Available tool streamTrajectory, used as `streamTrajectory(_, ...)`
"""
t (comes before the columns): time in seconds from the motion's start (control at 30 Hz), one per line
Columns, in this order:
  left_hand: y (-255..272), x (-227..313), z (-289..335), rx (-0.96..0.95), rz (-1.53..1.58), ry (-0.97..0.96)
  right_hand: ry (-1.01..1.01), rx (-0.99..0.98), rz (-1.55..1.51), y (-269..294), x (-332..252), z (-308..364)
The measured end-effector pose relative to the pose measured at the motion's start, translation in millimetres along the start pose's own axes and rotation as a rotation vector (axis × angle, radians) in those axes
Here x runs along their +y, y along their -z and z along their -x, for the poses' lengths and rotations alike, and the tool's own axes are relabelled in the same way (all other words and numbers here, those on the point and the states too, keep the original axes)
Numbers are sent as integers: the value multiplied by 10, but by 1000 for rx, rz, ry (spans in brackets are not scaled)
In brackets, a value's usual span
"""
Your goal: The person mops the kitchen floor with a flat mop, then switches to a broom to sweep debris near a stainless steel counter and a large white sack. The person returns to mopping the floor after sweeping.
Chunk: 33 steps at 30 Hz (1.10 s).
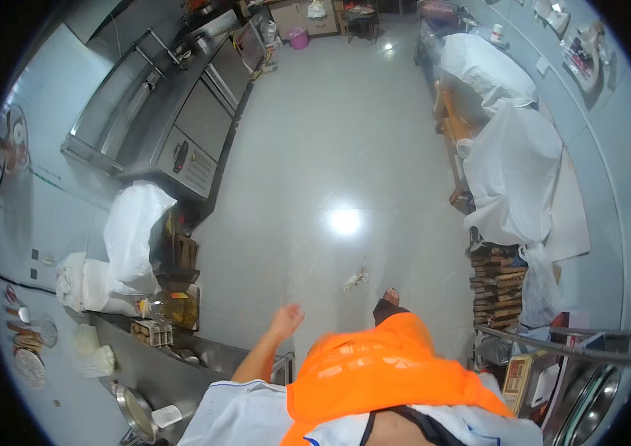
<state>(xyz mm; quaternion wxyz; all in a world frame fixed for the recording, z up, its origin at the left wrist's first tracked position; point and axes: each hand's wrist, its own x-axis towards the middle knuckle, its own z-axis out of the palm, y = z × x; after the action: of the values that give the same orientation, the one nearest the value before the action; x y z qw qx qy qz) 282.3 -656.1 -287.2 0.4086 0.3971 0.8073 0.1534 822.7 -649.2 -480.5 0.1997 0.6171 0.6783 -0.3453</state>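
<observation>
My left hand [286, 321] hangs in front of my body on the left, over the pale tiled floor [315, 149]. Its fingers look loosely curled, and nothing shows in them; slight blur softens their outline. It touches nothing that I can see. My right hand is out of view. The orange apron [382, 360] I wear covers the lower middle over white clothing. One foot [391, 296] shows beyond the apron in an open-toed dark shoe. A small whitish scrap or mark [356, 279] lies on the floor just left of the foot.
Along the left run a steel counter with cabinets [200, 115], a white sack [137, 238] and a yellow oil bottle [181, 306]. White-covered goods [516, 171] and stacked wooden-handled pieces [497, 286] line the right wall. A metal rack [560, 342] stands near right. A pink bucket [297, 38] sits far off.
</observation>
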Motion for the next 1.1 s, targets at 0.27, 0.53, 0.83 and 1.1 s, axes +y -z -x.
streamTrajectory(0.27, -267, -765, 265, -264, 336, 563, -318, 108, -1143, 2722, -624, -1733)
streamTrajectory(0.53, 19, 102, -1981, -203, 477, 507, -101, 117, -779, 3306, -545, -3183)
streamTrajectory(0.83, 2299, 2925, -5878, 116, 108, -168, -113, -97, -316, 3873, -1100, -4209)
streamTrajectory(1.1, 2328, 3845, -7435, 173, 330, -268, -52, -127, -213, 5257, -1832, -6060)
